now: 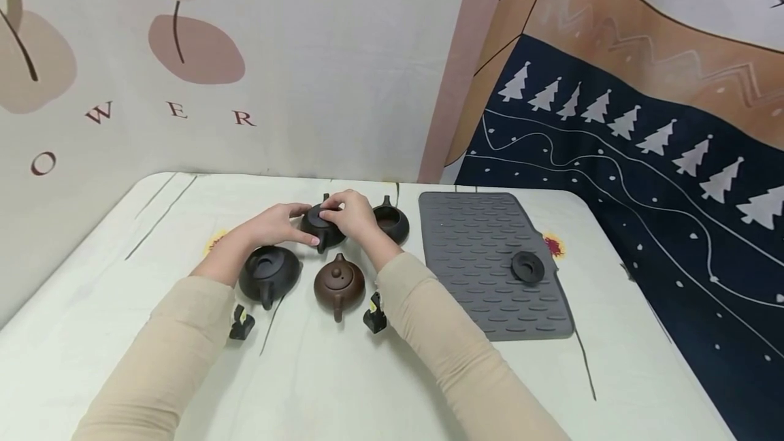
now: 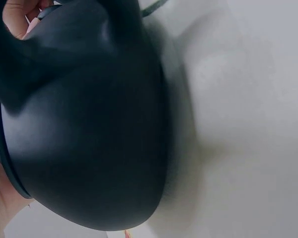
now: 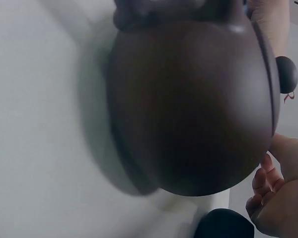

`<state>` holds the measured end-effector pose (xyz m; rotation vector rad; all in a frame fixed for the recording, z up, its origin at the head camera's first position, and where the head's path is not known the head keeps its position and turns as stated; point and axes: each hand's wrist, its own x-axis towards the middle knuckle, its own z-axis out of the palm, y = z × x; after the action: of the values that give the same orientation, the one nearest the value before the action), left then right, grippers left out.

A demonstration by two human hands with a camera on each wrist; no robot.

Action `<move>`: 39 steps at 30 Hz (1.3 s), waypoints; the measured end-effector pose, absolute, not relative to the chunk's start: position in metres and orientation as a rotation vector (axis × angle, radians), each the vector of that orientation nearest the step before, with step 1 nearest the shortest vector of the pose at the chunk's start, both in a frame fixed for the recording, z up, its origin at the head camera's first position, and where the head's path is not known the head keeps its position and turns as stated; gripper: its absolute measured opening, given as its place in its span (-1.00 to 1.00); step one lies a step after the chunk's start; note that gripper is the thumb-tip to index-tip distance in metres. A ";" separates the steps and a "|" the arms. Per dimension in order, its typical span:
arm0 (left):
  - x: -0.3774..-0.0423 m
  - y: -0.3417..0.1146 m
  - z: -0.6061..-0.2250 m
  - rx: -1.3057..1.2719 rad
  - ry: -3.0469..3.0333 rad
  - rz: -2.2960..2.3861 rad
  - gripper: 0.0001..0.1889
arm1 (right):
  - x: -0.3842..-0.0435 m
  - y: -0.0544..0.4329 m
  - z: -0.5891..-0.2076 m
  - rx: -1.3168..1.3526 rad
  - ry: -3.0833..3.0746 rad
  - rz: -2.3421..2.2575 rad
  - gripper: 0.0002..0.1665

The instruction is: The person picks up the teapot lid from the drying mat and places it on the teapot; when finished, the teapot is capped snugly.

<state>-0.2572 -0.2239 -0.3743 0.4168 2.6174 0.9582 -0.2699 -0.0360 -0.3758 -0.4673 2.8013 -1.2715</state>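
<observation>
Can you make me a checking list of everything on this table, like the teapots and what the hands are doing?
Surface: table under a pale cloth with thin line patterns.
Job's things: back teapot, dark, held between both hands; loose lid lying on the grey mat.
Clutter: black teapot front left, brown teapot front middle with its lid on, open teapot at the back with no lid.
Grippers: left hand grips the back teapot's side; right hand holds its top.
Cables: nothing seen.
Surroundings: cream wall hanging with letters, dark hanging with white trees.
</observation>
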 end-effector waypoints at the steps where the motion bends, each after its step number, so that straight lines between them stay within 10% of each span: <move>1: -0.257 -0.224 -0.374 0.419 2.619 0.959 0.02 | -0.270 -0.036 -0.376 -0.469 2.803 -1.271 -0.85; 39: -0.258 -0.223 -0.375 0.411 2.635 0.952 0.01 | -0.217 0.029 -0.300 -0.782 2.772 -1.517 -0.81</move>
<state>-0.2575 -0.2227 -0.3748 0.4108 2.6351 0.9523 -0.2168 0.0292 -0.3000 -0.7816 2.7716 -1.5166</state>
